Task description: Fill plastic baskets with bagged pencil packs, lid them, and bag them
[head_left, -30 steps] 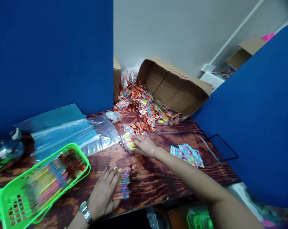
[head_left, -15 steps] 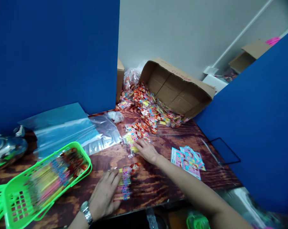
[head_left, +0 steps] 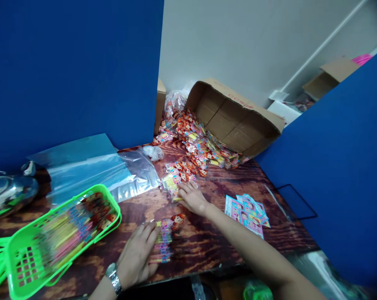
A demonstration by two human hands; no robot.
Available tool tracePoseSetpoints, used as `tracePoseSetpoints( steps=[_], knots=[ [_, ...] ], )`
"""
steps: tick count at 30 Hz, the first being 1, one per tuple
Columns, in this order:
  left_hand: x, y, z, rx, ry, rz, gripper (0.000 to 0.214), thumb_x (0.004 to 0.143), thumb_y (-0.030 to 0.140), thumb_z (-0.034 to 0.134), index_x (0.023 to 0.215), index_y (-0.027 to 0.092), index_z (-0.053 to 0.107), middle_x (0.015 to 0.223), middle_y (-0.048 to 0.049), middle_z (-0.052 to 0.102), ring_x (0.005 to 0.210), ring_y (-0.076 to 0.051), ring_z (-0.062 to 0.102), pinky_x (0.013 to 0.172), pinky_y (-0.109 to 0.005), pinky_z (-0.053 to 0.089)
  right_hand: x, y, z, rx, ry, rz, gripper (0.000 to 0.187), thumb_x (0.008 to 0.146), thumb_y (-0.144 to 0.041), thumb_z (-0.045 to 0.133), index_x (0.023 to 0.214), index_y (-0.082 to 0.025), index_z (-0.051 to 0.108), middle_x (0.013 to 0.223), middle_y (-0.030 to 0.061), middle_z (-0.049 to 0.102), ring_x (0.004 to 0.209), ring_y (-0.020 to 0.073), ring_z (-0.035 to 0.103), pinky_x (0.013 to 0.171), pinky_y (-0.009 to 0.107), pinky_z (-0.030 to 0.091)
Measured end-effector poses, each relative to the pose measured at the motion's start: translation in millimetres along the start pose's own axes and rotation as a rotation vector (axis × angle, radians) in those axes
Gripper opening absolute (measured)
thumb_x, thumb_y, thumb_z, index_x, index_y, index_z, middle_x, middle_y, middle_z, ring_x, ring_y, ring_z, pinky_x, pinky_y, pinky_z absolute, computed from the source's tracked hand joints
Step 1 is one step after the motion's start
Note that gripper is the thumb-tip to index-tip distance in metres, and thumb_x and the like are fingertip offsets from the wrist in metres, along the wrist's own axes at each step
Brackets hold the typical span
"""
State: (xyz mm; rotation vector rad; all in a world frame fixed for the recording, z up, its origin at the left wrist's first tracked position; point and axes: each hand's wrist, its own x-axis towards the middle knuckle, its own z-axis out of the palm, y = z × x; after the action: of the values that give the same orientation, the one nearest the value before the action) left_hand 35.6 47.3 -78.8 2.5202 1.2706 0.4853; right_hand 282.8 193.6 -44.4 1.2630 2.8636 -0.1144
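My left hand (head_left: pixel 137 255) lies flat on the wooden table (head_left: pixel 207 246) with its fingers stretched out, touching a small bundle of colourful packaged sticks (head_left: pixel 165 239) topped with a red cartoon head. My right hand (head_left: pixel 193 198) reaches forward, fingers curled onto a loose cluster of the same packets (head_left: pixel 177 177) in the table's middle. What the fingers hold is hard to make out. A big heap of these packets (head_left: pixel 200 143) spills from a tipped cardboard box (head_left: pixel 235 118) at the back.
A green plastic basket (head_left: pixel 28 254) filled with packets sits at the left front. Clear plastic bags (head_left: pixel 97 171) lie behind it, a shiny metal object (head_left: pixel 7 193) at far left. Printed cards (head_left: pixel 246 210) lie at right. Blue partitions (head_left: pixel 338 166) flank the table.
My right hand has drawn back slightly toward me over the loose packets. The left hand stays on its bundle. The view has shifted a little.
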Motion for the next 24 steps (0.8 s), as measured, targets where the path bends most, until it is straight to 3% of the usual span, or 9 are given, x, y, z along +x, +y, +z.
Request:
tracePoseSetpoints(
  steps=[2,5,8,11,14,16,20,24],
  knots=[
    [0,2,-1.0,-0.01,-0.006,-0.016,0.07,0.064,0.02,0.054,0.131,0.014,0.035,0.13,-0.0145,0.047,0.118,-0.029,0.044,0.101,-0.044,0.036,-5,-3,8,-0.053,0.02,-0.04,0.019,0.089,-0.025,0.052,0.106,-0.02,0.059,0.118,0.011,0.057,0.112,0.0245,0.048,0.105,0.047,0.027],
    [0,4,-1.9,-0.019,-0.002,-0.033,0.071,0.062,0.019,0.054,0.13,0.014,0.036,0.13,-0.0143,0.048,0.117,-0.028,0.044,0.101,-0.043,0.036,-20,-7,14,-0.103,0.016,-0.104,0.03,0.093,-0.017,0.041,0.119,-0.023,0.054,0.101,0.0076,0.061,0.099,0.0212,0.053,0.097,0.041,0.037],
    [1,3,-1.2,-0.019,0.003,-0.016,0.073,0.062,0.018,0.054,0.131,0.013,0.034,0.13,-0.0146,0.048,0.118,-0.028,0.044,0.101,-0.043,0.036,-28,-7,6,-0.04,-0.06,-0.041,0.035,0.09,-0.022,0.046,0.126,-0.022,0.049,0.099,0.0079,0.06,0.094,0.0206,0.055,0.085,0.034,0.044],
    [0,0,0.4,-0.015,0.009,0.007,0.073,0.063,0.019,0.054,0.132,0.013,0.032,0.13,-0.0151,0.048,0.117,-0.029,0.044,0.1,-0.043,0.037,-20,-1,-7,0.034,-0.098,0.047,0.029,0.085,-0.029,0.054,0.112,-0.019,0.057,0.116,0.0118,0.056,0.106,0.0229,0.052,0.091,0.036,0.042],
    [-1,-1,1.4,-0.005,0.012,0.002,0.072,0.064,0.02,0.055,0.132,0.014,0.033,0.13,-0.0148,0.048,0.118,-0.03,0.044,0.099,-0.044,0.037,-6,4,-11,0.01,-0.127,0.01,0.028,0.08,-0.03,0.06,0.104,-0.017,0.059,0.139,0.0157,0.039,0.125,0.0292,0.038,0.102,0.045,0.03],
    [-1,1,0.7,-0.007,-0.006,-0.009,0.071,0.064,0.021,0.055,0.131,0.014,0.034,0.13,-0.0147,0.048,0.118,-0.03,0.044,0.1,-0.045,0.036,-1,4,-8,-0.034,-0.159,0.005,0.03,0.08,-0.033,0.06,0.105,-0.016,0.059,0.142,0.0166,0.036,0.126,0.0311,0.037,0.103,0.049,0.028],
    [1,5,-3.8,-0.029,-0.07,-0.054,0.07,0.062,0.02,0.055,0.129,0.012,0.038,0.13,-0.0153,0.048,0.117,-0.03,0.045,0.102,-0.045,0.036,-5,-5,-5,-0.107,-0.158,0.022,0.034,0.084,-0.031,0.056,0.117,-0.021,0.053,0.13,0.0139,0.05,0.112,0.0278,0.049,0.097,0.045,0.033],
    [3,5,-5.8,-0.038,-0.09,-0.055,0.072,0.06,0.02,0.055,0.13,0.012,0.038,0.131,-0.0157,0.048,0.118,-0.03,0.044,0.102,-0.046,0.035,-2,-9,-24,-0.022,-0.196,0.042,0.053,0.08,-0.032,0.063,0.127,-0.018,0.046,0.105,0.0111,0.062,0.101,0.0254,0.055,0.092,0.04,0.037]
  ],
)
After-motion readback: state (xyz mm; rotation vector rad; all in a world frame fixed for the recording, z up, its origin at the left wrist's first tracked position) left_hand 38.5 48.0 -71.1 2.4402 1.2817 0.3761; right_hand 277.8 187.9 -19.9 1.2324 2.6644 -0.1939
